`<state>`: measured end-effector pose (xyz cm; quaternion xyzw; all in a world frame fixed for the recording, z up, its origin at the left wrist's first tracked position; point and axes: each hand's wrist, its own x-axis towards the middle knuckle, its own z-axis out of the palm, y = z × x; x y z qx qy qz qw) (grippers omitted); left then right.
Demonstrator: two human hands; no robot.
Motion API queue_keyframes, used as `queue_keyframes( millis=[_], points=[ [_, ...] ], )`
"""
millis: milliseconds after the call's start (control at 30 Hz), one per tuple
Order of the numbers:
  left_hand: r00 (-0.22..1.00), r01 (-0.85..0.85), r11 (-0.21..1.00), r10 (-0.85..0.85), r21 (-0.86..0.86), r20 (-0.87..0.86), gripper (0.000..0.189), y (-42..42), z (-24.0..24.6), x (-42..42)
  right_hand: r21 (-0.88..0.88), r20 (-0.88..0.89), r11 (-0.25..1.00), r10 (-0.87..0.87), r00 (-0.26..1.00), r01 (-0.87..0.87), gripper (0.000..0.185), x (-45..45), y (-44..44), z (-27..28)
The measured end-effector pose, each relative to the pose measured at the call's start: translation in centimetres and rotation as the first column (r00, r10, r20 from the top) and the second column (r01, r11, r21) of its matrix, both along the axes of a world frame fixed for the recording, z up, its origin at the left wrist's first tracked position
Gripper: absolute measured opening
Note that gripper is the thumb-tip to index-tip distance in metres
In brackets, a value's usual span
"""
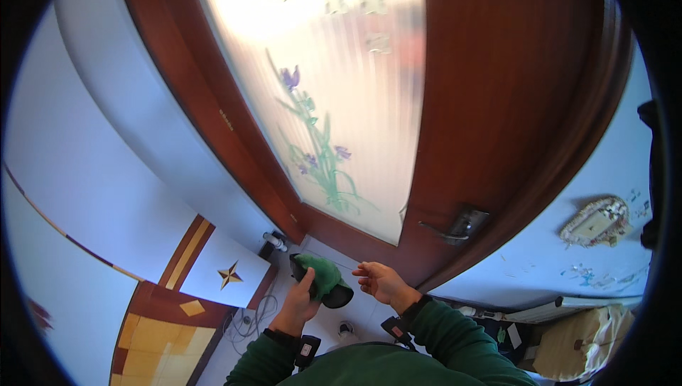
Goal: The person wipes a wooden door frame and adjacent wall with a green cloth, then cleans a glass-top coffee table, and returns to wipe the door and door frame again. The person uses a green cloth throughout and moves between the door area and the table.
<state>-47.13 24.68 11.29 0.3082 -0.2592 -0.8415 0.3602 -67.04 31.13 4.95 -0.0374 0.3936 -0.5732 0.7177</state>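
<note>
My left hand (299,301) is closed around a soft green and black object (324,275). Its fuzzy green middle lies between black end parts; exactly what it is cannot be told. My right hand (384,282) is held a short way to the right of it, holding nothing, with its fingers loosely bent and apart. Before me stands a dark reddish-brown wooden door (506,66), shut in its frame. Its frosted glass panel (367,119) bears purple flowers on green stems. A metal lever handle (458,230) sits on the door, beyond my right hand.
Loose cables (262,311) lie on the pale tiled floor (367,311) at left, near a white pipe (276,241). A star-decorated wall panel (230,275) stands there. On the right wall hangs an ornate switch surround (595,221), above a beige fabric-covered item (575,343).
</note>
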Motion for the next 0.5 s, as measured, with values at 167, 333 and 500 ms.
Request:
queue_keyframes(
  millis=[167, 333, 500],
  points=[
    [0.997, -0.082, 0.984, 0.080, 0.160, 0.016, 0.034, -0.6, -1.9, 3.9, 0.011, 0.016, 0.992, 0.122, 0.992, -0.122, 0.021, 3.1, -2.8, -1.1],
    [0.999, 0.009, 0.982, 0.000, 0.191, -0.044, 0.032, -2.8, -2.7, 7.3, -0.066, -0.051, 0.982, 0.176, 0.983, -0.179, 0.033, 6.8, -6.6, -0.9],
    [0.993, 0.071, 0.996, -0.065, 0.062, -0.097, 0.032, -6.2, -3.5, 11.1, -0.198, -0.044, 0.927, 0.316, 0.948, -0.318, 0.050, 10.8, -10.4, 0.8]
  ],
)
